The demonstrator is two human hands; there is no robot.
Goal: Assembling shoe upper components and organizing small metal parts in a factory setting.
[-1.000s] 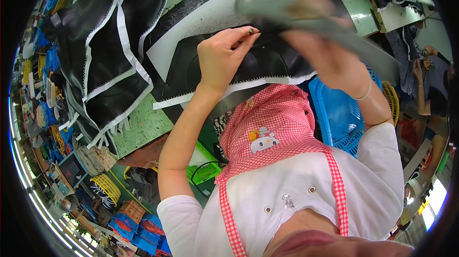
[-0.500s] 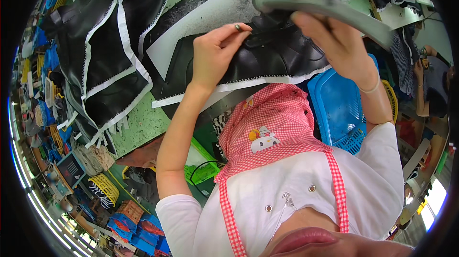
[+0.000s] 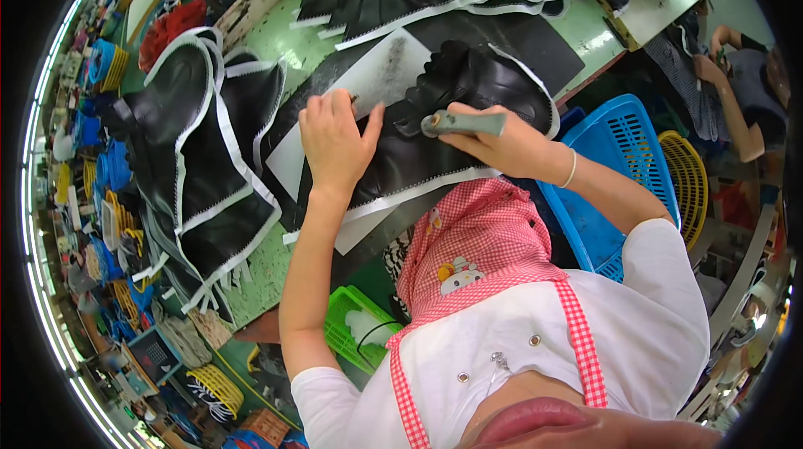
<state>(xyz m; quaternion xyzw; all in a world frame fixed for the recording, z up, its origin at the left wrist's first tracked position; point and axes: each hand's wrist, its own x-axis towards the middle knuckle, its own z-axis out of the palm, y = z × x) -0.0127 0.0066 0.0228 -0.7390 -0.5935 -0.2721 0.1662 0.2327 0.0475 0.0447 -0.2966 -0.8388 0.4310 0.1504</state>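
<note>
**Pressing the black piece, roller at its upper edge**

My left hand [image 3: 335, 144] lies flat, fingers spread, pinning the black rubber piece [image 3: 418, 156] just beneath it. Right of that, my right hand [image 3: 502, 144] is closed around the grey hand roller [image 3: 464, 123]. Finished-looking white-edged pieces [image 3: 201, 165] are stacked further left; this one seems partway done.

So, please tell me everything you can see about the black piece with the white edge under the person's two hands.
The black piece looks like a smooth, slightly shiny rubber-like sheet with a white, saw-toothed strip along its lower and right edges. It lies mostly flat on a pale board on the green table, its upper part wrinkled. The left hand presses flat on its left part. The right hand rests on it and holds a grey-green tool handle, whose end meets the sheet.
</note>
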